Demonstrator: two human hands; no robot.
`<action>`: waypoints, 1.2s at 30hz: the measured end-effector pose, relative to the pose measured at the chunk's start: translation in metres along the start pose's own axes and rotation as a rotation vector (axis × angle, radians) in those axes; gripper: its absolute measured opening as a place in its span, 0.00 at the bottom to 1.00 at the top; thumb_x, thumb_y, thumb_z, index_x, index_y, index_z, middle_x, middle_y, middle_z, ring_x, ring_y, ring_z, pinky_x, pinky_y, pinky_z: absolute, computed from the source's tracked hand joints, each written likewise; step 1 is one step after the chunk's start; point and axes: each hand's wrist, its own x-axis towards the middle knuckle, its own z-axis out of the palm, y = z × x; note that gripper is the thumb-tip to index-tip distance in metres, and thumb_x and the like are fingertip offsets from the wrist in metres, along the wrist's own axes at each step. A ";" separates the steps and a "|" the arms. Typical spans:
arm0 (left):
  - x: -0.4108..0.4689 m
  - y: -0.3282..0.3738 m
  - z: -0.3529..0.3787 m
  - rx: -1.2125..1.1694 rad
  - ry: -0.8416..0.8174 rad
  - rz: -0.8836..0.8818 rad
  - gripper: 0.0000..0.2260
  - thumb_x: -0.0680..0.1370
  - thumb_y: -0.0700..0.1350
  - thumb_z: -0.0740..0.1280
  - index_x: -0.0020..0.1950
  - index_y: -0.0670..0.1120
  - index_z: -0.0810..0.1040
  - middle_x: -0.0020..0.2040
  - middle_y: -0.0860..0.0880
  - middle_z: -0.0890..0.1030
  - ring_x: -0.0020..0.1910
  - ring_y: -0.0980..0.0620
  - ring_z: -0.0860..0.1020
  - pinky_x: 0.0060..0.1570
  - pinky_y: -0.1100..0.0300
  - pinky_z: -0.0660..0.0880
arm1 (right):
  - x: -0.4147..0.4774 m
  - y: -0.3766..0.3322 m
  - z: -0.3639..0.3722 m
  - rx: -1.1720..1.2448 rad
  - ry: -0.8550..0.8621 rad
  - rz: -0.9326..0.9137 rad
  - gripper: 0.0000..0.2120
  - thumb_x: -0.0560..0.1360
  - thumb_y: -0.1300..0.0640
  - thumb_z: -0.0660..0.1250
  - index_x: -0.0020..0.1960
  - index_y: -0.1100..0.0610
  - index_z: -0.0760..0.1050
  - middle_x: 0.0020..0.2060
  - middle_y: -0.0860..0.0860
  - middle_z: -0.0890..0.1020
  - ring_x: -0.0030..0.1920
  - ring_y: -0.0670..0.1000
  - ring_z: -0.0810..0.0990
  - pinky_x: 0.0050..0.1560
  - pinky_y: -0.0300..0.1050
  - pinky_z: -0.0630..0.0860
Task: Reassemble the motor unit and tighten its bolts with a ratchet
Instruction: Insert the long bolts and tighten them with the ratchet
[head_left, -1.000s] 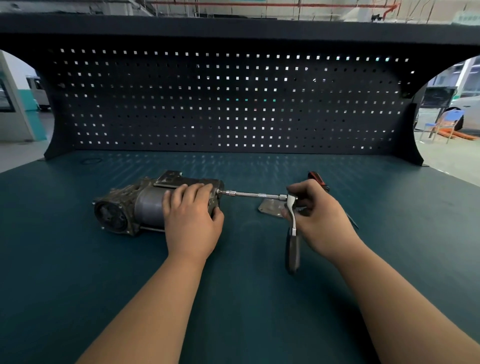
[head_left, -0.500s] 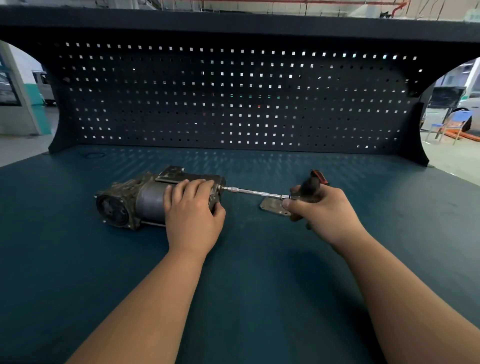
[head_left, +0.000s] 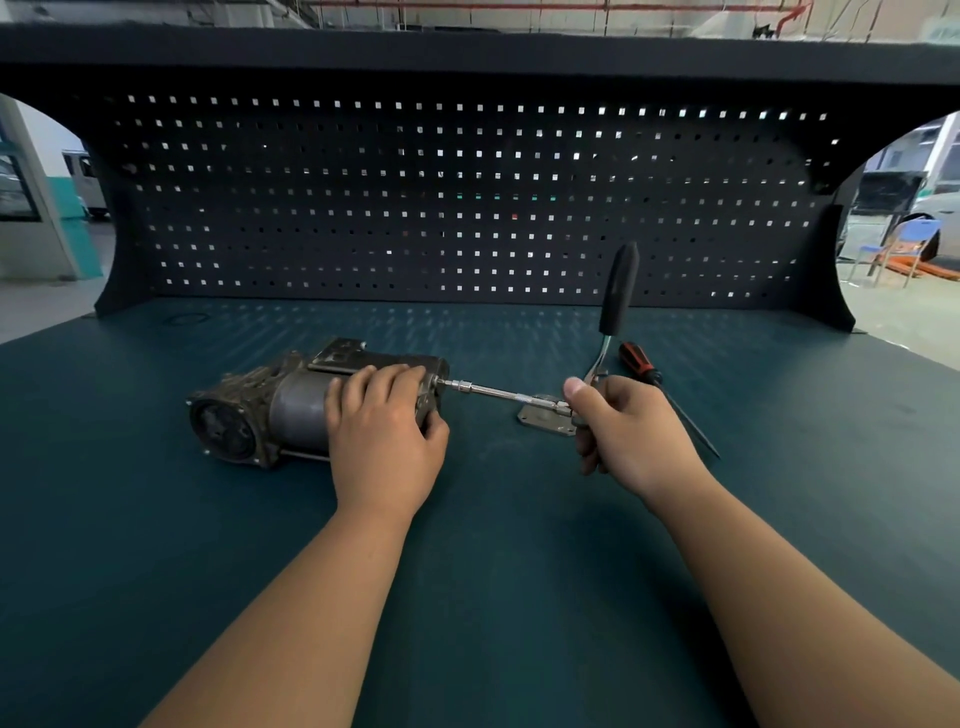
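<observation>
Two bare hands work mid-bench on a dark teal worktop (head_left: 467, 597). Farthest left lies the motor unit (head_left: 260, 410) on its side, with a grimy cast end, a round face turned left and a smooth grey cylinder. The left hand (head_left: 384, 436) clasps the cylinder, fingers curled over the top and thumb at the right end cap. From that cap a chrome extension bar (head_left: 488, 391) runs right to the ratchet (head_left: 617, 296). The right hand (head_left: 631, 434) grips the ratchet's head, and its black handle stands upright. A small metal plate (head_left: 543, 422) lies under the bar. A red-and-black screwdriver (head_left: 641, 364) lies just behind, its shaft partly hidden by the right hand. A pegboard (head_left: 467, 208) spans the far side.
</observation>
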 end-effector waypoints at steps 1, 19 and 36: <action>0.000 0.000 0.000 0.000 0.004 0.001 0.18 0.70 0.44 0.71 0.60 0.44 0.79 0.58 0.46 0.80 0.63 0.41 0.72 0.69 0.42 0.58 | -0.001 0.001 -0.001 0.000 0.000 -0.038 0.17 0.74 0.44 0.67 0.38 0.58 0.71 0.26 0.50 0.79 0.24 0.48 0.78 0.28 0.37 0.70; -0.001 -0.001 0.000 -0.013 0.010 0.008 0.18 0.70 0.43 0.71 0.60 0.43 0.79 0.58 0.45 0.80 0.63 0.41 0.72 0.69 0.43 0.58 | 0.001 0.003 -0.007 -0.128 0.114 -0.329 0.15 0.70 0.59 0.76 0.48 0.42 0.76 0.38 0.41 0.80 0.40 0.40 0.78 0.41 0.29 0.72; 0.000 -0.002 0.001 -0.008 0.008 0.008 0.18 0.71 0.44 0.71 0.61 0.44 0.78 0.59 0.46 0.79 0.64 0.42 0.71 0.69 0.44 0.56 | 0.005 -0.012 -0.002 0.110 -0.014 0.117 0.21 0.74 0.41 0.65 0.35 0.59 0.73 0.25 0.53 0.79 0.20 0.51 0.69 0.22 0.37 0.67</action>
